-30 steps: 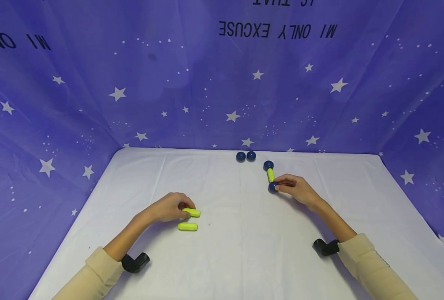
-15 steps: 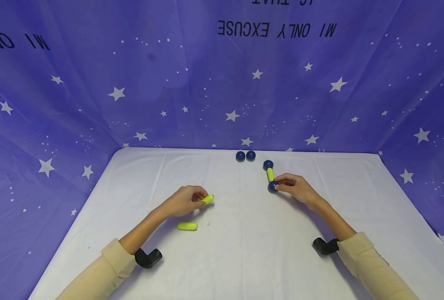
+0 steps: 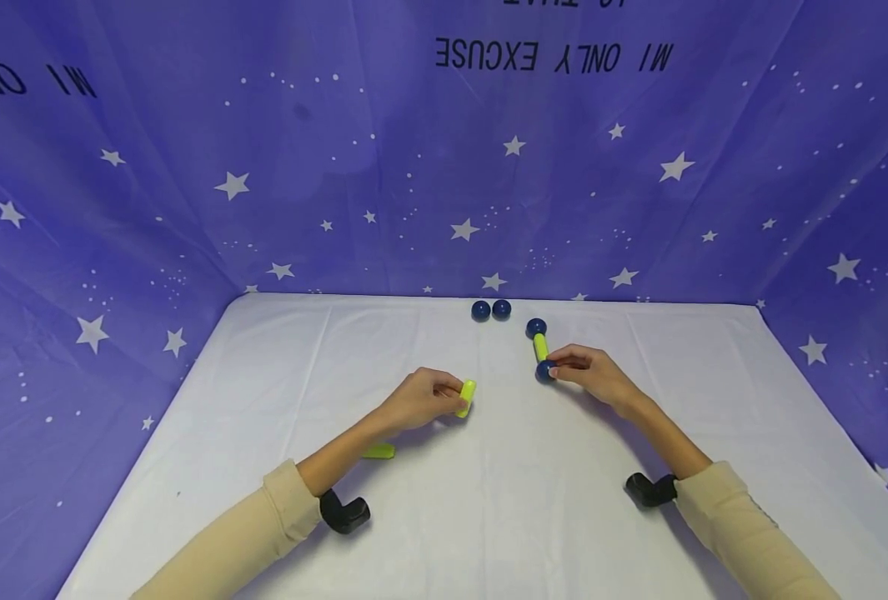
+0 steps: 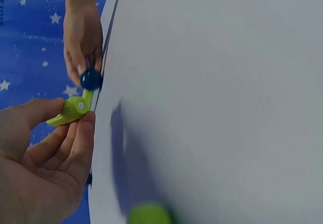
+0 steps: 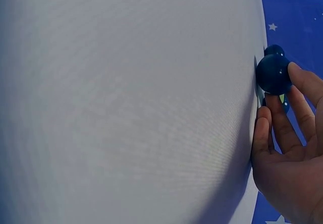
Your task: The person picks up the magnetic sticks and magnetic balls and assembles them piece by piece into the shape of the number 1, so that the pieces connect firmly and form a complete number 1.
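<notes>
My left hand (image 3: 419, 400) pinches a short yellow-green rod (image 3: 467, 398) between thumb and fingers, near the middle of the table. In the left wrist view a small pale disc shows in that rod's end (image 4: 81, 105). To the right, my right hand (image 3: 597, 379) pinches a dark blue ball (image 3: 544, 372) at the near end of a second yellow-green rod (image 3: 540, 347). Another blue ball (image 3: 537, 327) sits at that rod's far end. The two hands are apart. A third rod (image 3: 380, 451) lies on the table, partly hidden behind my left forearm.
Two loose blue balls (image 3: 481, 311) stand side by side near the back edge of the white-covered table (image 3: 549, 517). A purple star-printed cloth (image 3: 413, 167) rises behind and at both sides. A black wrist-worn device (image 3: 346, 512) juts out under each forearm.
My left hand has lifted one rod from beside the other and carried it rightward toward the middle, turning it more upright. My right hand has stayed on the ball.
</notes>
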`<state>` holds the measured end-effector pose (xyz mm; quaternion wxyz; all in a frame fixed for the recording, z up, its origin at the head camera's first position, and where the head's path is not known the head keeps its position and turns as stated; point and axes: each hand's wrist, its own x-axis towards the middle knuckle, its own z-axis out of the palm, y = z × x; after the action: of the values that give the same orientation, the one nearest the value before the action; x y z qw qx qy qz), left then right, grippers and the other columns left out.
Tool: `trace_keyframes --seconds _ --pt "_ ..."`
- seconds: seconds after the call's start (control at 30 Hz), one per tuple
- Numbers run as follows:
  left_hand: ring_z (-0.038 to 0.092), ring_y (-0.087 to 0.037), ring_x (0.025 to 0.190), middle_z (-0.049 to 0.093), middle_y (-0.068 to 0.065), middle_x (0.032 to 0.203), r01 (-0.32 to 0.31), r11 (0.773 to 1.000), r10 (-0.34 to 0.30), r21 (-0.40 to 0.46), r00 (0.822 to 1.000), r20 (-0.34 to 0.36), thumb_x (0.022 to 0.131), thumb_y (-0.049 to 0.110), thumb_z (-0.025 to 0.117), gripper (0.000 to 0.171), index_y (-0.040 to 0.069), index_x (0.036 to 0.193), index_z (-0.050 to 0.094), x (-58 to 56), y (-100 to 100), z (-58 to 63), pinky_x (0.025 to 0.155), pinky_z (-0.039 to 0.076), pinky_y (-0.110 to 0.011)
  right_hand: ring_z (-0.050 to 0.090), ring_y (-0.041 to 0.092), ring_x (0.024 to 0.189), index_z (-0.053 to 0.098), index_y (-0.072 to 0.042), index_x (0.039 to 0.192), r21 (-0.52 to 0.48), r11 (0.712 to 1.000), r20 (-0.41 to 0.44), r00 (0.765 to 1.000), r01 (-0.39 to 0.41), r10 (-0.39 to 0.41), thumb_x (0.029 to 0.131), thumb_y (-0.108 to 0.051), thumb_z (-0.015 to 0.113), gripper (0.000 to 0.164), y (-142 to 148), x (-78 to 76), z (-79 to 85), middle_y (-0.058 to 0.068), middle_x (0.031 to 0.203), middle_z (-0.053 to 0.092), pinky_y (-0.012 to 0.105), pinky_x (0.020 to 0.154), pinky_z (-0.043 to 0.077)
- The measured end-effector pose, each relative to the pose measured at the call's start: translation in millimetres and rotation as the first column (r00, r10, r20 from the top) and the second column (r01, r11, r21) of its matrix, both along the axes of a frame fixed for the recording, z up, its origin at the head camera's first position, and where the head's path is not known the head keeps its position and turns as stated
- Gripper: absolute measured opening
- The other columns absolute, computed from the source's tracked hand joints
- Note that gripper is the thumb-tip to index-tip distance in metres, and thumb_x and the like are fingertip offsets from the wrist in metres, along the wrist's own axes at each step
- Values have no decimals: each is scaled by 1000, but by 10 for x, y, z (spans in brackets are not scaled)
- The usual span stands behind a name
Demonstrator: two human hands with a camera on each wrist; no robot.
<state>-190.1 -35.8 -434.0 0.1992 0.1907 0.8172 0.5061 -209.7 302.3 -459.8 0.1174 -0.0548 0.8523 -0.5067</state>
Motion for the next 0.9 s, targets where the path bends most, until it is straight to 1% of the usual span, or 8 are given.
trace_keyframes --seconds 0.1,0.2,0.33,0.47,0.67,0.9 --pt "66 -16 81 69 -4 90 -9 999 6 41 998 67 89 12 75 29 -4 112 69 4 141 -20 73 56 -31 60 27 110 66 -5 125 -1 1000 -2 1000 2 -2 94 -26 73 38 -5 -1 4 11 118 67 38 90 43" --pt "68 -17 80 70 -5 89 -20 998 13 68 994 106 89 11 75 28 -5 111 69 14 282 -40 72 57 -32 58 27 110 67 -6 125 4 1000 -2 1000 5 -5 94 -27 72 38 -10 -1 12 11 119 67 39 87 43" --pt "69 -17 76 71 -4 86 -48 995 37 89 991 130 88 9 76 26 -5 108 70 23 465 -73 69 58 -31 58 27 111 67 -7 124 8 1000 -4 1000 8 -8 94 -26 72 37 -13 1 20 10 119 67 39 85 43" --pt "70 -16 76 72 -4 83 -81 991 64 107 986 155 87 9 77 24 -5 105 70 24 644 -102 70 58 -31 57 27 111 67 -7 124 8 1000 -4 1000 9 -9 94 -26 72 36 -14 0 21 10 119 66 39 87 43" --pt "71 -15 75 73 -4 82 -138 981 109 133 973 206 87 10 78 22 -4 102 71 32 897 -150 70 58 -28 58 28 112 68 -7 123 8 1000 -8 1000 8 -8 94 -27 72 36 -9 -4 10 10 120 66 40 90 42" --pt "71 -15 70 73 -6 78 -160 974 119 157 963 243 87 9 78 17 -3 96 73 72 1128 -168 65 57 -25 57 29 116 68 -7 124 11 1000 -10 1000 1 -1 94 -28 71 36 -1 -2 6 11 122 66 43 92 40"
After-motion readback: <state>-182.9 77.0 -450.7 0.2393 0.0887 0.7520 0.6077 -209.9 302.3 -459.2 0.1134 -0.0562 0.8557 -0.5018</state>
